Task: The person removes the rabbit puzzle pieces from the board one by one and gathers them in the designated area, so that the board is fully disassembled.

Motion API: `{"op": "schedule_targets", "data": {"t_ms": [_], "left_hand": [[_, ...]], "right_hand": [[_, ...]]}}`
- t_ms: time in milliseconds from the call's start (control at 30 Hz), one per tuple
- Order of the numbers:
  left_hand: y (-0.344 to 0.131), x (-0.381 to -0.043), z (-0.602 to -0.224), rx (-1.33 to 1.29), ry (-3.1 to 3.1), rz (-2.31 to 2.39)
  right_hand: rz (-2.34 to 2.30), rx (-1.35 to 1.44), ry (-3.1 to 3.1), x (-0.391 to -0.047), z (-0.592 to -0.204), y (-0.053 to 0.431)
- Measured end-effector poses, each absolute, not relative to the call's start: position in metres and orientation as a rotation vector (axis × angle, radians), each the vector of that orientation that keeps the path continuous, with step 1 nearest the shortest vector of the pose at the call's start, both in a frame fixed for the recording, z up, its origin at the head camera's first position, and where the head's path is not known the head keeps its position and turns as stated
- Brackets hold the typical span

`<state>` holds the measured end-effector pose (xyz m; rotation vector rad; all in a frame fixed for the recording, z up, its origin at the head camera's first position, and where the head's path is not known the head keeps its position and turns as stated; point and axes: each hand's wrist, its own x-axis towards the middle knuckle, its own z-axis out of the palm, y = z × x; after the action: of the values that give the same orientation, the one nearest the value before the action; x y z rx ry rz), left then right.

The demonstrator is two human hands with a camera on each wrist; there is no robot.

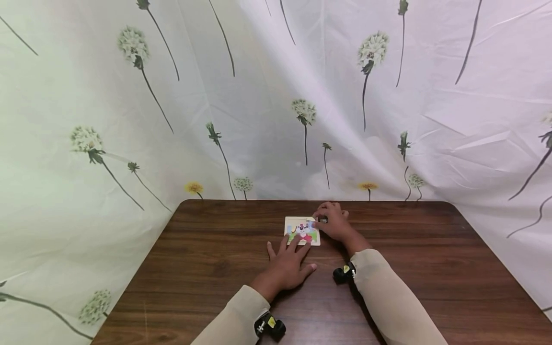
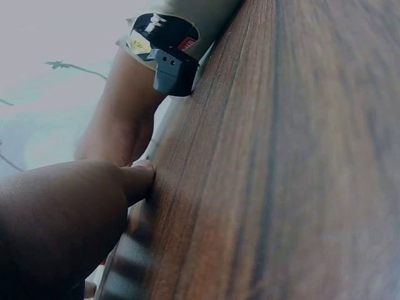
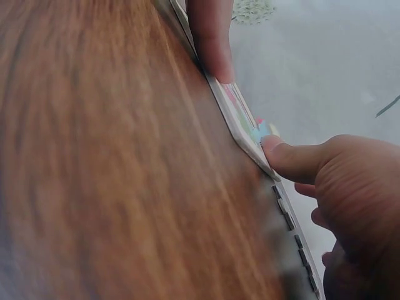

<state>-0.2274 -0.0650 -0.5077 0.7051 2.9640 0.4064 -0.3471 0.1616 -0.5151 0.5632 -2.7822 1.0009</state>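
A small square jigsaw board [image 1: 288, 221] with a pale rim and a colourful cartoon picture lies flat near the table's far edge. My left hand [image 1: 286, 268] is spread, with its fingertips resting on the board's near side. At the upper right corner of the board, my right hand [image 1: 335, 223] pinches a light blue puzzle piece [image 3: 260, 130], which sticks up at a tilt above the board in the right wrist view. The right thumb [image 3: 284, 156] presses against that piece; the other fingers are partly hidden behind it. In the left wrist view, the left hand [image 2: 62, 219] hides the board.
The dark brown wooden table [image 1: 207, 268] spreads around both arms. Behind it hangs a white cloth [image 1: 258, 143] printed with dandelions. A small black camera [image 1: 273, 328] is strapped to the left wrist, and another camera [image 1: 343, 274] to the right.
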Motion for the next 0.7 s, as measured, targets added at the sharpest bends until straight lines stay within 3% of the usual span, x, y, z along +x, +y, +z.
{"op": "schedule_targets", "data": {"t_ms": [700], "left_hand": [[-0.0641, -0.2265, -0.5039, 0.679, 2.932, 0.418]], "right_hand": [[1.270, 0.509, -2.658, -0.3467, -0.5062, 0.1621]]}}
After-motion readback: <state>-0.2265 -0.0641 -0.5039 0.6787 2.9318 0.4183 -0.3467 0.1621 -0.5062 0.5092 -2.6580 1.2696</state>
